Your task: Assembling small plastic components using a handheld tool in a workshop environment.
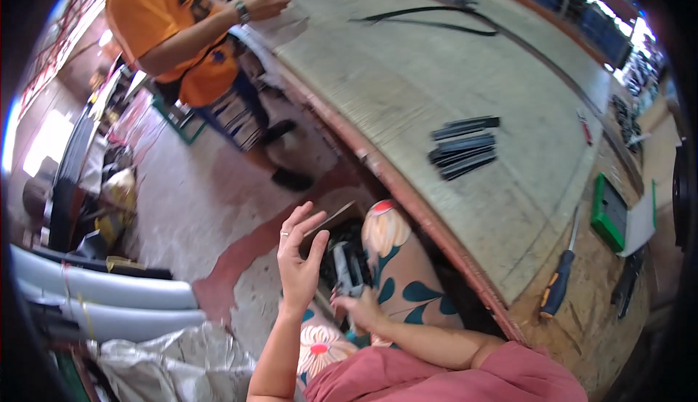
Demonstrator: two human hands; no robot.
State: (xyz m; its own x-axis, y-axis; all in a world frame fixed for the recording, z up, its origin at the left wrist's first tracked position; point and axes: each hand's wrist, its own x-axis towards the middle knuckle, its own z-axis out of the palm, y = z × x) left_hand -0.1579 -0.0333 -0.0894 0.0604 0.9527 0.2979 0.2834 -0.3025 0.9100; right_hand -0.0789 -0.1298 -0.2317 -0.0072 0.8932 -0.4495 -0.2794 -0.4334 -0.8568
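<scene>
My left hand (298, 264) is raised over my lap, fingers apart and a ring on one of them. A thin pale strip (338, 214) shows beside its fingertips; whether they touch it I cannot tell. My right hand (360, 310) is closed around a grey metal hand tool (350, 277), whose exact kind is unclear. Dark items (337, 255) lie behind the tool, between my knees, partly hidden. On the table (407, 104) to my right rest two small stacks of black strips (465, 153).
A screwdriver (558, 286), a green-framed case (609, 213) and a small red-handled tool (584, 127) lie along the table's right side. Long black strips (429, 15) lie farther back. A person in an orange shirt (156, 17) stands at the far left. Grey rolls (123, 304) lie at left.
</scene>
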